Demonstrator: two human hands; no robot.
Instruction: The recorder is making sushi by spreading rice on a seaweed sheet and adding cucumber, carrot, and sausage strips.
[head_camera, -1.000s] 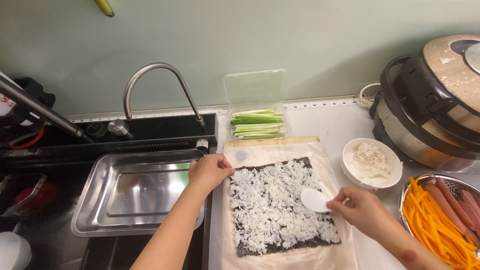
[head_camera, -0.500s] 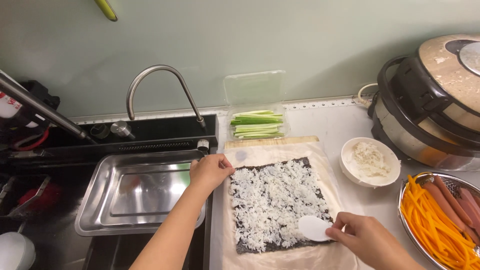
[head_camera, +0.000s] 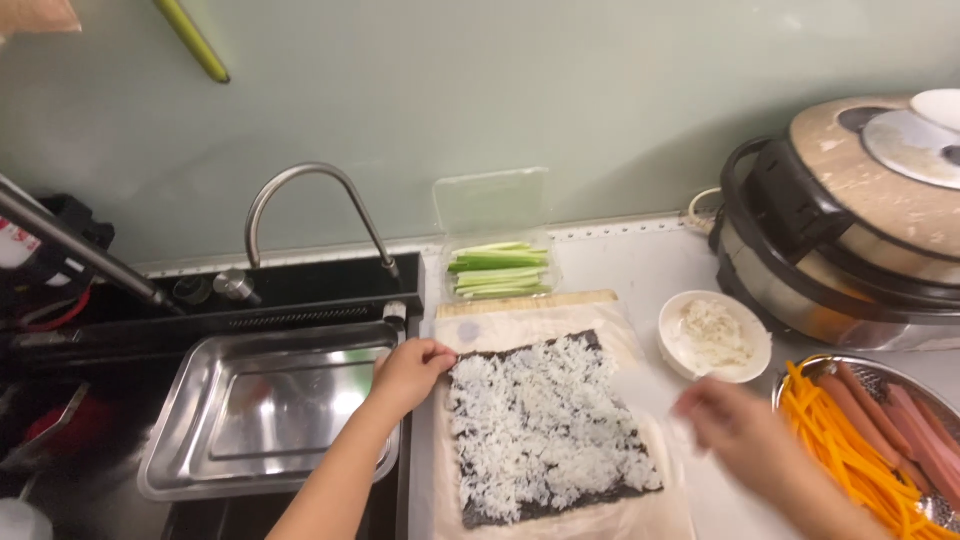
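Big round rice cooker (head_camera: 860, 215) far right, steel tray (head_camera: 265, 415) in the sink; dark seaweed sheet spread with white rice (head_camera: 545, 430) lies between. Left hand (head_camera: 410, 370) fingertips pin its corner; right hand (head_camera: 735, 430) blurred, grip unclear.

Right hand (head_camera: 745, 435) motion-blurred, grip unclear, rice cooker (head_camera: 850, 240) and strainer (head_camera: 880, 440) cut by right edge

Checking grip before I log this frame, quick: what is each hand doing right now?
Left hand: fingers curled, pressing the corner of the seaweed sheet.
Right hand: motion-blurred beside the rice; grip cannot be told.
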